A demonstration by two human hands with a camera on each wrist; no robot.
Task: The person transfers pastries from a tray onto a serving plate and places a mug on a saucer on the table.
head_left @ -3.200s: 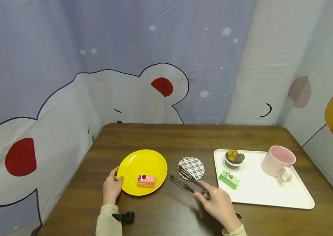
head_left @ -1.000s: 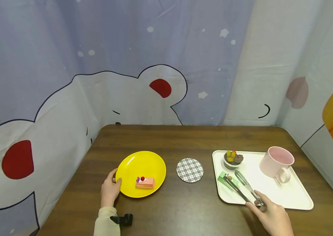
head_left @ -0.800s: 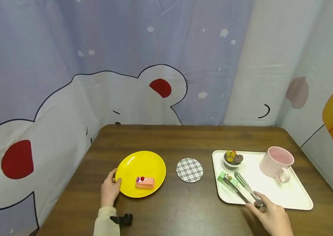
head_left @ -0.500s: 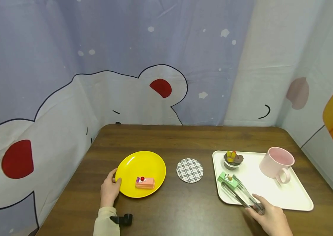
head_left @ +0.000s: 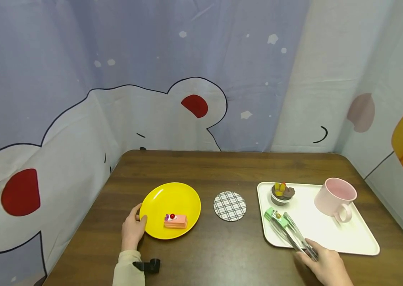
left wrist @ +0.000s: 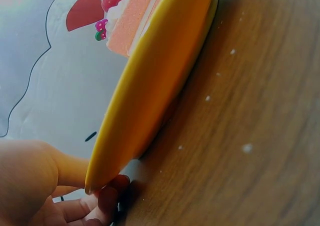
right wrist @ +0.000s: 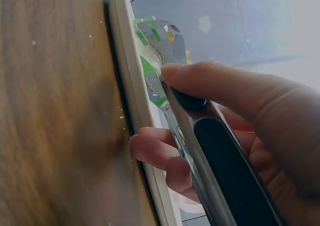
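My left hand (head_left: 132, 230) holds the left rim of a yellow plate (head_left: 169, 196), thumb above and fingers under the edge. On that plate lies a pink toy cake slice (head_left: 176, 222) with a red cherry. In my right hand (head_left: 328, 265) is a pair of metal tongs (head_left: 297, 237) with dark grip inlays, seen close up in the right wrist view. The tong tips straddle a green toy cake slice (head_left: 268, 213) at the left of a white tray (head_left: 330, 242). Whether both tips press on the slice, I cannot tell.
Behind the green slice, a chocolate cupcake (head_left: 280, 198) stands on the tray. A pink mug (head_left: 330, 201) is on the tray's right side. Between plate and tray lies a round checked coaster (head_left: 230, 206) on the wooden table (head_left: 201, 171). A printed curtain (head_left: 151, 47) surrounds the table.
My right hand has carried the tongs from beside the coaster over to the tray. Lately the tips shifted slightly around the green slice. The left hand stays at the plate.
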